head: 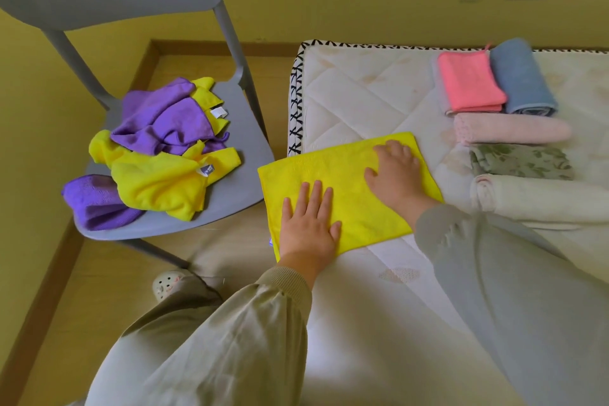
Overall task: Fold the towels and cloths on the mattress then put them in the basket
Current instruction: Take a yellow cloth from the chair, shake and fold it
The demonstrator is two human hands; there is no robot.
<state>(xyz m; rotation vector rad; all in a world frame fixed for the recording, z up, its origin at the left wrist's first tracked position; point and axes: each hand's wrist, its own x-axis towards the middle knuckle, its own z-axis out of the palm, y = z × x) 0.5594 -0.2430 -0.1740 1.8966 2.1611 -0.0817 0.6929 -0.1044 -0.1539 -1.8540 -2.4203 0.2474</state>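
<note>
Left hand (308,224) and right hand (393,170), fingers straight and slightly apart, press flat on a folded yellow cloth (346,188) at the mattress (346,92) corner. Folded towels (514,132) lie beyond; unfolded cloths (161,148) rest on a chair (244,175)

On the mattress (362,92), a flat cloth (349,171) lay left of rolled towels (514,132); farther left, cloths (158,155) were heaped on a chair (245,189).

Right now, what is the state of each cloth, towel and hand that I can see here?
yellow cloth: folded, flat on mattress
left hand: flat, pressing it
right hand: flat, pressing it
chair pile: crumpled, unfolded
pink cloth: folded
blue towel: rolled
green cloth: folded
white towel: rolled
</note>
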